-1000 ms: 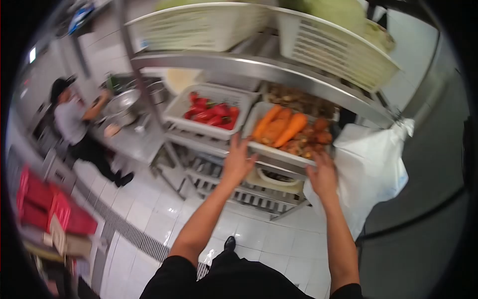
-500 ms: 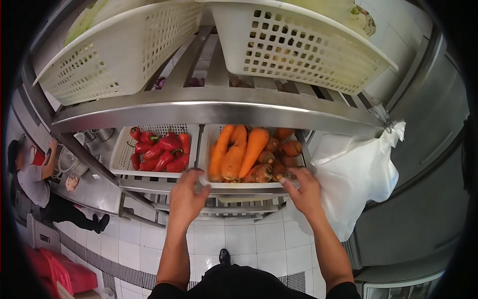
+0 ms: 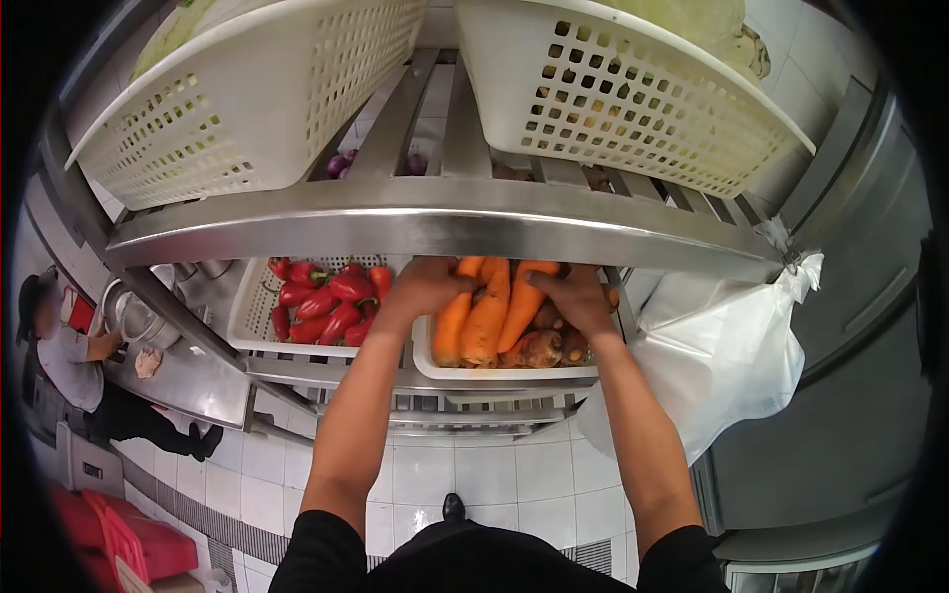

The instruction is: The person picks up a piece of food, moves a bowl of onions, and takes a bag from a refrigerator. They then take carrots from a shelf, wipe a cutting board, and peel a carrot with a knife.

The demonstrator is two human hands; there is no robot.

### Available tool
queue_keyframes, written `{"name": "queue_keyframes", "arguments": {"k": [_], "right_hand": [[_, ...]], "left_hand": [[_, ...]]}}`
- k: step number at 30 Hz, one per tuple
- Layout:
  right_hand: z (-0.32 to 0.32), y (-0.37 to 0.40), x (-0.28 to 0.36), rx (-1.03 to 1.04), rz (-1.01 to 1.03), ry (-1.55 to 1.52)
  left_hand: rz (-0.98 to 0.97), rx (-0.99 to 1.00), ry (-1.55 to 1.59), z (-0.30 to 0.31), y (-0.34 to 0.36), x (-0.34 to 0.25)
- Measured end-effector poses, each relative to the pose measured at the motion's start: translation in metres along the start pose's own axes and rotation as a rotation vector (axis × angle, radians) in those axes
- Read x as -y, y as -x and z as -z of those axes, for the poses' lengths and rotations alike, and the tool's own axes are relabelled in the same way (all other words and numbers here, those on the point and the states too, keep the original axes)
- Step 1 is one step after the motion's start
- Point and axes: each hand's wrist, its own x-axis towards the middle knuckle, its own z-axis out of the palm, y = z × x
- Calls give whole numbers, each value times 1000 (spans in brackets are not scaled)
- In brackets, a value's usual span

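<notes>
Under the steel shelf rail, a white basket (image 3: 499, 374) holds orange carrots (image 3: 484, 326) and shorter, darker root vegetables (image 3: 534, 348). My left hand (image 3: 435, 287) is over the basket's left side, its thumb reaching toward the leftmost carrot. On the other side, my right hand (image 3: 578, 298) lies over the contents, the thumb against the right-hand long carrot. Both thumbs are extended, but most of the other fingers are hidden by the hands and the rail. Whether either hand grips anything is not visible.
Left of the carrots is a basket of red peppers (image 3: 326, 306). Large white baskets (image 3: 247, 128) stand on the shelf (image 3: 435, 222) above. A white plastic bag (image 3: 722, 346) hangs at the right. A co-worker (image 3: 74, 351) stands by a steel table (image 3: 198, 385) at left.
My hands have moved forward from the basket's front corners to over its sides, alongside the carrots. The view has shifted slightly, and the co-worker's arm is lower.
</notes>
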Motion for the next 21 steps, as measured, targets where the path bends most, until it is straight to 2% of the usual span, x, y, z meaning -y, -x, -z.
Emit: {"name": "queue_keyframes", "arguments": {"k": [1,2,4,5,7,8,10,11,13,14,16,17,19,20,21], "right_hand": [[0,1,-8,-106,173,-104],[2,0,-18,-111,166,-107],[8,0,-26,-167,-10,-327],[9,1,-26,-169,-13,-326],[9,0,-11,-288,4,-865],[11,0,-2,-289,7,-865],[16,1,10,-253,-283,-1200],[18,1,4,-258,-283,-1200],[20,0,-15,-10,-435,-1143],[19,1,-21,-16,-429,-1142],[16,5,-14,42,-197,-1361],[14,5,-11,41,-196,-1360],[6,11,26,-75,-354,-1293],[-1,10,28,-76,-355,-1292],[-7,8,27,81,-347,-1356]], "left_hand": [[-43,-10,243,4,2,0],[-43,-2,240,8,5,0],[105,-4,583,29,21,-17],[106,1,584,28,19,-12],[0,-162,696,22,8,4],[-3,-162,695,17,0,12],[19,-275,1291,11,-13,18],[18,-270,1291,12,-16,24],[91,-196,1360,24,-16,21],[85,-190,1361,27,-16,15],[9,-117,1423,30,-14,-1],[7,-116,1423,25,-19,-6],[-158,-14,1641,10,-31,-25],[-157,-14,1641,-2,-35,-38],[-183,-154,1539,-16,-37,-57]]}}
